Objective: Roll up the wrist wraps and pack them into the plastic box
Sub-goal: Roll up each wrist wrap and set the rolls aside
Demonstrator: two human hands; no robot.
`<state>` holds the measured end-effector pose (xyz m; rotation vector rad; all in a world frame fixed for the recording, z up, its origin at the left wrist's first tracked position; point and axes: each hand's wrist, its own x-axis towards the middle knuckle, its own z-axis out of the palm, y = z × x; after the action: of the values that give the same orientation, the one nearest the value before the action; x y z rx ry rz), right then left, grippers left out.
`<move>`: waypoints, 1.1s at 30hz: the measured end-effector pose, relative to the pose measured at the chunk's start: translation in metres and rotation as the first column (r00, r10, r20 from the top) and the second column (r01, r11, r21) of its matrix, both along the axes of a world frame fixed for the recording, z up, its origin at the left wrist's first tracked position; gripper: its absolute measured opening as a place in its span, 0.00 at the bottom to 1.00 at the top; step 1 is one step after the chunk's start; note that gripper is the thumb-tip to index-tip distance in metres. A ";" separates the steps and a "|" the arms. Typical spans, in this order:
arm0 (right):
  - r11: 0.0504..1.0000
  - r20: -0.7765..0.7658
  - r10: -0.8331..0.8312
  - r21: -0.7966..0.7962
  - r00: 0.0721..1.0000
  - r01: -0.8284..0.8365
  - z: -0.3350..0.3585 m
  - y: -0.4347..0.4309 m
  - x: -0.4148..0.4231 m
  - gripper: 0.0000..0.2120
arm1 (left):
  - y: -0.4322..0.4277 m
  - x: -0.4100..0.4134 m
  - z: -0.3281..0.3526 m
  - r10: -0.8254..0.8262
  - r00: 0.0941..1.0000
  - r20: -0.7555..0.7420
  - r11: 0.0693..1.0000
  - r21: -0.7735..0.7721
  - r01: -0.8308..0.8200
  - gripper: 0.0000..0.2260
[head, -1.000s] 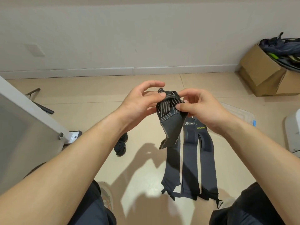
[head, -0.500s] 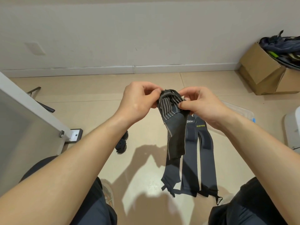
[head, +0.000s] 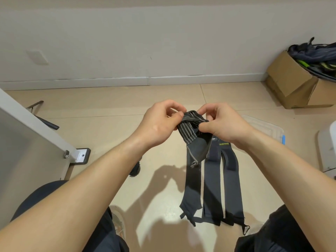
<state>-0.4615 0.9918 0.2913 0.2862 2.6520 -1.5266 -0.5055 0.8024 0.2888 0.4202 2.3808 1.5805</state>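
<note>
I hold a dark grey wrist wrap [head: 193,131] with light stripes in the air between both hands. My left hand [head: 160,124] pinches its rolled top from the left. My right hand [head: 221,122] pinches the same roll from the right. The wrap's loose tail hangs down below the hands. Three more dark wrist wraps [head: 212,186] lie flat side by side on the floor beneath. A rolled black wrap [head: 135,170] lies on the floor, partly hidden behind my left forearm. The clear plastic box [head: 267,130] with a blue clip sits on the floor behind my right wrist.
A cardboard box [head: 294,84] full of dark straps stands at the right by the wall. A white panel [head: 27,142] with a metal foot bracket stands at the left. A white object [head: 327,148] sits at the right edge. My knees show at the bottom.
The hanging tail has grown shorter as the wrap is wound at the top. Both hands stay close together, fingers shifting on the roll.
</note>
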 end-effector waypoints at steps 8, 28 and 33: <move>0.999 -0.010 0.013 -0.042 1.000 -0.014 0.002 -0.005 0.002 0.12 | -0.002 -0.002 -0.001 0.042 0.994 0.099 0.996 0.077 -0.049 0.07; 0.977 0.009 0.054 -0.207 0.998 -0.051 -0.002 -0.004 0.001 0.06 | -0.003 0.000 -0.003 0.088 0.953 -0.290 0.990 -0.085 -0.117 0.03; 0.976 -0.016 0.076 -0.206 0.997 -0.078 -0.002 -0.008 0.003 0.02 | -0.002 -0.002 -0.004 0.088 0.893 -0.442 0.972 -0.157 -0.174 0.03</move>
<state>-0.4585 0.9836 0.2891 0.1622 2.4514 -1.7622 -0.5073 0.8005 0.2847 0.6376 2.9243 1.4022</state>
